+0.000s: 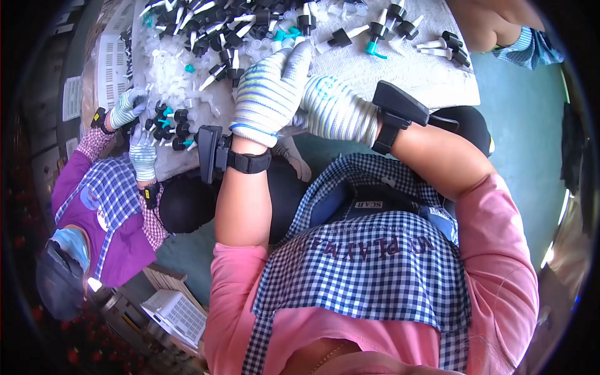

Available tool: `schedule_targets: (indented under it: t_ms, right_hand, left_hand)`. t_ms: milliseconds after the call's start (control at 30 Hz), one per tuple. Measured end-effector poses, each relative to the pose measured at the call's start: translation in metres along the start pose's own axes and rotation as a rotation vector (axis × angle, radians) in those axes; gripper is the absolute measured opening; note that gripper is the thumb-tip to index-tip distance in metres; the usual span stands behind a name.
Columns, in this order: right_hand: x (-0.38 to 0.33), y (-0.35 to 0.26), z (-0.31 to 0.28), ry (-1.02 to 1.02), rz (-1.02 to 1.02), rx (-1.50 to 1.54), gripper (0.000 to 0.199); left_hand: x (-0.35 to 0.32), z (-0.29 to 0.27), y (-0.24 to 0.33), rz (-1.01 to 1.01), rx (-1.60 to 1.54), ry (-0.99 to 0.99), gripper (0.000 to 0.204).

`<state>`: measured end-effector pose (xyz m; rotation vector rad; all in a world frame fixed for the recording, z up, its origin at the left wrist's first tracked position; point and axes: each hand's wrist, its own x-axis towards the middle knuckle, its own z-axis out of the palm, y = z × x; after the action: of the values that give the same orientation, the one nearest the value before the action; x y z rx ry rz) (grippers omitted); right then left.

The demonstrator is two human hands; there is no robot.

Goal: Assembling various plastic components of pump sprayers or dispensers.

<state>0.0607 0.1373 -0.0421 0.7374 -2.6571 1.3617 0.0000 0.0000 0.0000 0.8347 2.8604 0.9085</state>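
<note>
My left hand (265,94), in a white glove with blue and green stripes, reaches over the table's near edge with its fingers closed. Just past its fingertips lies a teal pump head (289,34), with a black pump cap (306,24) beside it; whether the hand touches them I cannot tell. My right hand (337,107), in a matching glove, is pressed against the left one's side, its fingers curled in and mostly hidden. What either hand grips is covered by the gloves. A heap of black pump heads with white nozzles (219,37) spreads beyond my left hand.
Clear plastic parts (169,69) lie heaped on the white-covered table (431,87). Several pumps (447,47) sit at the right. A co-worker's gloved hands (134,131) handle parts on the left; another person's arm (494,25) shows at the far right. White crates (178,312) stand lower left.
</note>
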Motion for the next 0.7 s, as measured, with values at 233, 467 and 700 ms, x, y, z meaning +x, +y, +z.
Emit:
schedule_targets:
  t_ms: [233,467,700]
  right_hand:
    - [-0.009,0.002,0.004,0.11,-0.058,-0.022,0.031]
    - [-0.009,0.002,0.002,0.054,0.004,-0.063,0.029]
    - [0.014,-0.003,0.005,0.016,0.0,-0.03,0.039]
  left_hand:
    - [0.001,0.003,0.02,-0.079,0.028,0.037,0.059]
    - [0.009,0.001,0.024,-0.061,0.016,-0.073,0.051]
    - [0.004,0.003,-0.025,-0.372,-0.841,0.053,0.061]
